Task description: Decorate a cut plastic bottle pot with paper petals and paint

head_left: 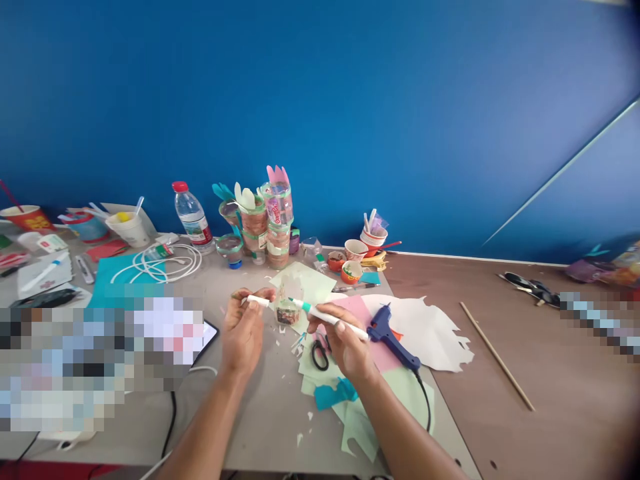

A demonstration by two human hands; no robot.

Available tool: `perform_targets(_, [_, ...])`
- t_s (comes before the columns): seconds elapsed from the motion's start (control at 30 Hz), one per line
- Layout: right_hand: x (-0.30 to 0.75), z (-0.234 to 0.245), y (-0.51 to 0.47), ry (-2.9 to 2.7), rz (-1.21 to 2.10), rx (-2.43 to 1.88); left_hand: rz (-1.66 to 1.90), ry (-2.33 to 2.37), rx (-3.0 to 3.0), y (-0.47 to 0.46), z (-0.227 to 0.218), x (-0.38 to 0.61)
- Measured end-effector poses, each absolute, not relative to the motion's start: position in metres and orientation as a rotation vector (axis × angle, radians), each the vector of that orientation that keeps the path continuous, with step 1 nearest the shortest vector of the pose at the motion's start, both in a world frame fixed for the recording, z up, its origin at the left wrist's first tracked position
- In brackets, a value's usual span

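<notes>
Two things at once: pinching a white cap [259, 302] in the left hand [243, 337], grasping a green-tipped marker [319, 313] in the right hand [350, 347], held apart above the table [270, 413].

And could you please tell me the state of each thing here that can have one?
Green-tipped marker: uncapped, held in the right hand
White cap: off the marker, held in the left hand
Water bottle: upright, red lid on
Blue glue gun: lying down, cord attached
Scissors: lying down, partly hidden; open or closed, cannot tell
White cable: loosely coiled
Wooden stick: lying flat
</notes>
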State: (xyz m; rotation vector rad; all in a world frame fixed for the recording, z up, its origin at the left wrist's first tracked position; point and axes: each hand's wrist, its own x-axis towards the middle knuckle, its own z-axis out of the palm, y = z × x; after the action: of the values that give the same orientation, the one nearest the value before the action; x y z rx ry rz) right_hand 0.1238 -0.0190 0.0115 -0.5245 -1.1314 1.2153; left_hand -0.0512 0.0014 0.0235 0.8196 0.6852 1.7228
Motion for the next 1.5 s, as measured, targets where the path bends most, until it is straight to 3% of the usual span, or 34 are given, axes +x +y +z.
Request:
perform_targets(0.83, [0.114,0.006,-0.025,-1.329,1.213,-0.596,1.527,0.747,0.969,-0.008,0.015,-0.045])
perform_targets(1.2, [0.110,-0.002,-0.021,-1.196,1.232,-0.593,1.732,0.783,1.450,-0.013,0.007,-0.033])
perform_targets(1.5, [0.104,-0.013,-0.022,-1.188,1.194,-0.702,1.743,0.806,1.313,-0.020,0.002,-0.025])
